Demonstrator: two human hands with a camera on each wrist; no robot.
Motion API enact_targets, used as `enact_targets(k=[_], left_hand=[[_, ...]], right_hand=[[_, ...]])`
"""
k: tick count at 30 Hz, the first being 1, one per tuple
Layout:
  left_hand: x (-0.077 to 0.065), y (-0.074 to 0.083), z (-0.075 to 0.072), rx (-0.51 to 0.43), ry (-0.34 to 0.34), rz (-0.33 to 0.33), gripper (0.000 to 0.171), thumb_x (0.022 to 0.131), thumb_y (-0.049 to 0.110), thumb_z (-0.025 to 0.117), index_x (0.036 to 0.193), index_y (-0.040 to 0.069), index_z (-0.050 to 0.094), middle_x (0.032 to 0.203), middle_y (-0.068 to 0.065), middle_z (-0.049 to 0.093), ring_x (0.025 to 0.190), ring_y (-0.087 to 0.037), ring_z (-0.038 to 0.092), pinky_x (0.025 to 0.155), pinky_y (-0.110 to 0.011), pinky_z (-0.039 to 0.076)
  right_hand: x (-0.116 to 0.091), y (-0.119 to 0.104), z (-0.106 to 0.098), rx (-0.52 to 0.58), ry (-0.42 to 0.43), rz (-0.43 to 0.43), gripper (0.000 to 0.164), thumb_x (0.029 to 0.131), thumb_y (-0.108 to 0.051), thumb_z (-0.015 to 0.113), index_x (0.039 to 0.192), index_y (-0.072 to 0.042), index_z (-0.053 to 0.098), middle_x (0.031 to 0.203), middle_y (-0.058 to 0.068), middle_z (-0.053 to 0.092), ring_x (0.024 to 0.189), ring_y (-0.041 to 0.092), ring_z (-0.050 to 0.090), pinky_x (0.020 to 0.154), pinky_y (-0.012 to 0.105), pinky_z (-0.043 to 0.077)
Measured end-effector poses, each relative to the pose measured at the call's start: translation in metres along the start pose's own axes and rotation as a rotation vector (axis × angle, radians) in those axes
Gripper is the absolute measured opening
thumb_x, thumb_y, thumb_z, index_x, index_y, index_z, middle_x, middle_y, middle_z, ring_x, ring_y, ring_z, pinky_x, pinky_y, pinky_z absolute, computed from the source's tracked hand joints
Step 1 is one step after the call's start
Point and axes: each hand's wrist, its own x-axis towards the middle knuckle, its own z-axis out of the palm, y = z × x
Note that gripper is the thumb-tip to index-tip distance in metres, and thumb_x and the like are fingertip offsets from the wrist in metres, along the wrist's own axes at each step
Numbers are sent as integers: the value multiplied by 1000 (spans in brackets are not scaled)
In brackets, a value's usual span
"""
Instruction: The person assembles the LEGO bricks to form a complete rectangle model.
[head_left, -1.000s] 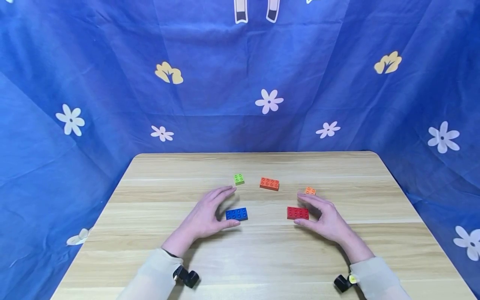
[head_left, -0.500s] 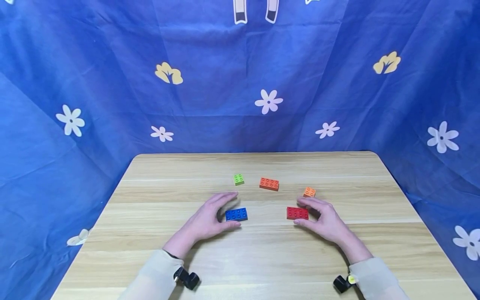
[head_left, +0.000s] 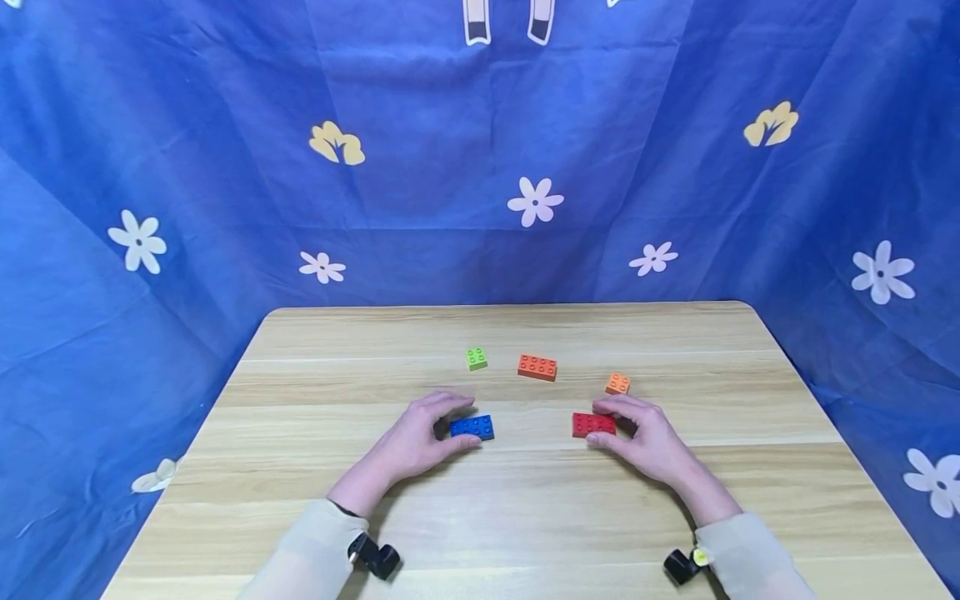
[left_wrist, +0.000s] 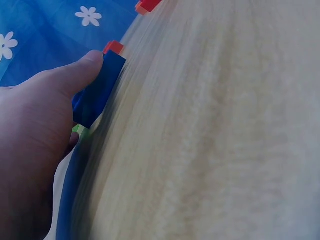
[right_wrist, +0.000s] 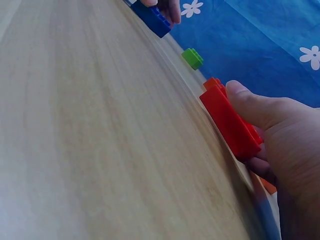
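In the head view my left hand [head_left: 422, 433] curves around a blue building brick [head_left: 472, 427] on the table. Its thumb lies along the near side, overlapping the brick's edge; a narrow gap shows between the index finger and the far side. My right hand [head_left: 643, 433] frames a red building brick [head_left: 592, 425] likewise, thumb over the near edge and fingers just behind it. The left wrist view shows the thumb before the blue brick [left_wrist: 99, 92]; the right wrist view shows the thumb by the red brick [right_wrist: 230, 122]. Whether the thumbs touch I cannot tell.
Farther back on the wooden table [head_left: 360, 333] lie a small green brick [head_left: 476, 358], a long orange-red brick [head_left: 537, 367] and a small orange brick [head_left: 617, 383], the last just behind my right fingers. A blue patterned cloth [head_left: 420, 208] hangs around the table.
The fingers of both hands have come down and nearer to the thumbs, narrowing around the blue and red bricks. The bricks have stayed in place on the table.
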Motion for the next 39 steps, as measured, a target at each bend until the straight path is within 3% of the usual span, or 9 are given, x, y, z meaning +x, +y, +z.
enact_targets(k=[15, 29, 39], left_hand=[[0, -1, 5, -35, 16, 31, 37, 92, 36, 86, 121, 13, 79, 112, 5, 74, 102, -10, 69, 92, -36, 58], [2, 2, 1, -112, -10, -6, 32, 91, 31, 87, 118, 15, 80, 110, 10, 74, 100, -8, 70, 90, -35, 58], [6, 1, 3, -115, -3, -10, 32, 91, 32, 87, 117, 15, 80, 110, 9, 74, 100, -10, 70, 92, -37, 57]], right_hand=[[1, 2, 2, 1, -7, -33, 37, 88, -23, 90, 120, -8, 79, 119, -4, 74, 114, 20, 69, 105, 22, 46], [4, 3, 5, 24, -6, -32, 28, 85, -17, 92, 111, -14, 82, 111, -6, 75, 107, 18, 70, 99, 24, 50], [11, 0, 7, 40, -28, -2, 28, 87, -21, 91, 113, -15, 82, 115, -3, 76, 112, 22, 70, 102, 39, 52]])
